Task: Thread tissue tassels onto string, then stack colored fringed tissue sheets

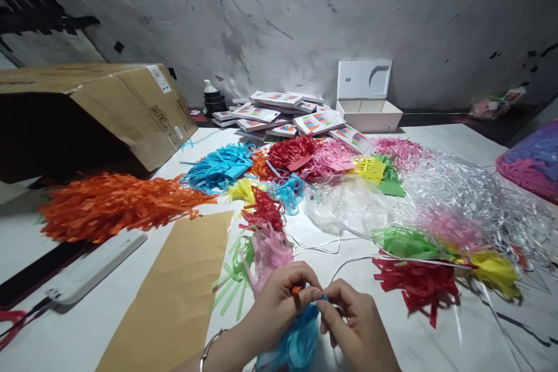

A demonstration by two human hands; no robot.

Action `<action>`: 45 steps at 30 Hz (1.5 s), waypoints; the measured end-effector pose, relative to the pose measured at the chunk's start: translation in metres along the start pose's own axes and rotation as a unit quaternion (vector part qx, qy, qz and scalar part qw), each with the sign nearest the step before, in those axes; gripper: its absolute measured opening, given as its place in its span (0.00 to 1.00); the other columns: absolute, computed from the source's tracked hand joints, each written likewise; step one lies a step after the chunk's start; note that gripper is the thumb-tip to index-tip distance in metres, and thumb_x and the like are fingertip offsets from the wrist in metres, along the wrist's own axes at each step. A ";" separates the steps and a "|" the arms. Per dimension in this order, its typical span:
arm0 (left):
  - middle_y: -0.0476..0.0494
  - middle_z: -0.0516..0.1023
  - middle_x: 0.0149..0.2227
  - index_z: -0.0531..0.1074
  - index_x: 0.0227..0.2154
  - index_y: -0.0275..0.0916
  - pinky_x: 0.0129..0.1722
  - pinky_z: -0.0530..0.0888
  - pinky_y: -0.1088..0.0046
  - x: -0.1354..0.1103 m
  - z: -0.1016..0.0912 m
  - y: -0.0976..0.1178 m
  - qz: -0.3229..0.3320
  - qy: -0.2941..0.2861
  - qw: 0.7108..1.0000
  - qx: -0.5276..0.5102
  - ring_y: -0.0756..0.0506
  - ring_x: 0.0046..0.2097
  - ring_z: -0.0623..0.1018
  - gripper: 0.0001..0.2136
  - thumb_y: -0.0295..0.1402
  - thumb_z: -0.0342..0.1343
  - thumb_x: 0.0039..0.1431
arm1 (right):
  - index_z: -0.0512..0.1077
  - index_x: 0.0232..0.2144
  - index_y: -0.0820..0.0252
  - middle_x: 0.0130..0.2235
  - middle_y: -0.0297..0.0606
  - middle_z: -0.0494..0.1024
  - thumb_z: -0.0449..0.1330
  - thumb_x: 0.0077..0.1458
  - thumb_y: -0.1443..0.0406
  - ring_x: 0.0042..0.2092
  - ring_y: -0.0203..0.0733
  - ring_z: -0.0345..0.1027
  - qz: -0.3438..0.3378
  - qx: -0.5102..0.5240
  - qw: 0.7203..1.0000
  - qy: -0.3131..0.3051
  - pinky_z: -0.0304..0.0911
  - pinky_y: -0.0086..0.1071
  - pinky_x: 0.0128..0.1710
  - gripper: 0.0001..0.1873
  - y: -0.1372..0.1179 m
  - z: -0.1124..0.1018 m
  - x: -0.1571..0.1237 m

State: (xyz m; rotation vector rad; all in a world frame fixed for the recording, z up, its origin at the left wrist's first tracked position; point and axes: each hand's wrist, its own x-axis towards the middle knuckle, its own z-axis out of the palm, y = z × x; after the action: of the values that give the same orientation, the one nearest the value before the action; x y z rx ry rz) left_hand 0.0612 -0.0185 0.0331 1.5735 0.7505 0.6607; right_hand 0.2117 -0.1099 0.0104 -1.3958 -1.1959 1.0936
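The blue tassel (300,340) is at the bottom centre of the frame, its fringe hanging below the fingers. The grip of the left hand (284,295) is pinched together on its narrow top, with a scrap of orange (296,289) showing between the fingers. The right hand (355,315) meets it there, thumb and fingertips closed on the same blue end; two opposed pinches probably keep so small a point steady.

Just above, the pink tassel (271,251) and red tassel (265,212) lie in a line leading away, the pale green tassel (244,258) beside them, perhaps kept in order along one string. A white cord (349,261) curves from the hands towards the right, where finished-looking bunches and silver strands (457,186) spread over the counter (326,270).

Loose orange fringe (122,203) lies at left, seemingly sorted by colour. Stacked packets (279,110) and an open cardboard box (126,104) stand farther back, leaving the front for handwork.
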 end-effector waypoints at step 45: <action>0.56 0.59 0.12 0.71 0.25 0.35 0.16 0.57 0.78 -0.021 -0.013 -0.002 -0.133 -0.158 0.900 -0.384 0.53 0.14 0.56 0.24 0.54 0.59 0.59 | 0.73 0.30 0.58 0.22 0.29 0.69 0.54 0.66 0.60 0.21 0.32 0.60 -0.192 -0.126 0.969 0.086 0.56 0.24 0.22 0.14 -0.022 0.011 -0.003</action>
State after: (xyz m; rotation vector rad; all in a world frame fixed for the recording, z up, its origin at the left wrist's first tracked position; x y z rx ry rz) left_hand 0.0380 -0.0269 0.0329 0.7968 0.3702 0.4035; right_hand 0.1972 -0.1105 0.0309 -1.3409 -1.4380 0.5531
